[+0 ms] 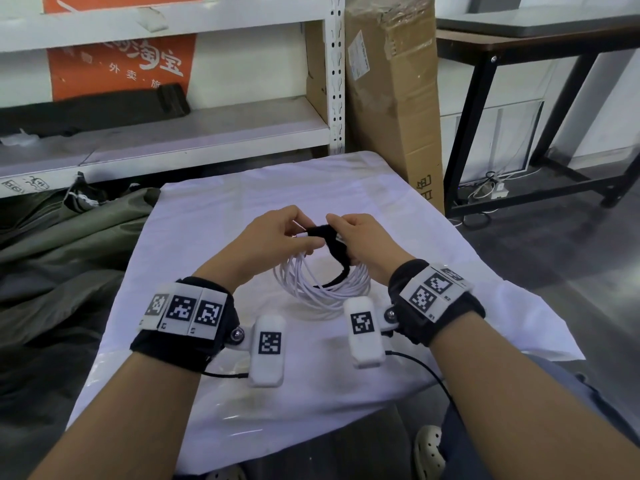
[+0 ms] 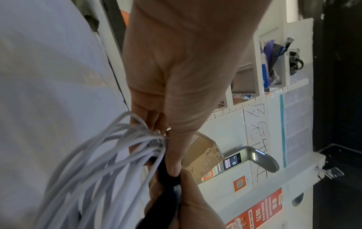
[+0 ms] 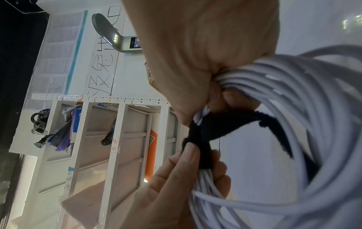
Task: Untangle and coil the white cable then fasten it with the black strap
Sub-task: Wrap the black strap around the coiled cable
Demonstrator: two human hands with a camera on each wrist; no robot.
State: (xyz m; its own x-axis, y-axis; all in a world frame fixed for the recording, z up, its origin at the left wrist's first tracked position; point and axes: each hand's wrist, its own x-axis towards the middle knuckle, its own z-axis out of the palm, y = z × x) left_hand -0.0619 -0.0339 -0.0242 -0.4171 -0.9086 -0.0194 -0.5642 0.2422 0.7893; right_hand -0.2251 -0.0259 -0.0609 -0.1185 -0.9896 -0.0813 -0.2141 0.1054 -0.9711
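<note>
One white cable (image 1: 322, 289), one black strap (image 1: 330, 242), two hands.

Even, soft indoor light; wrist views blurred up close, edges warped.

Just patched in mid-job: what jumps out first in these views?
Dead centre over the white cloth, both hands meet at the top of a coiled white cable: the left hand pinches the gathered loops while the right hand grips the black strap wrapped round them. The strap's loose tail hangs down through the coil. Behind, a tall cardboard box leans beside white shelves.
</note>
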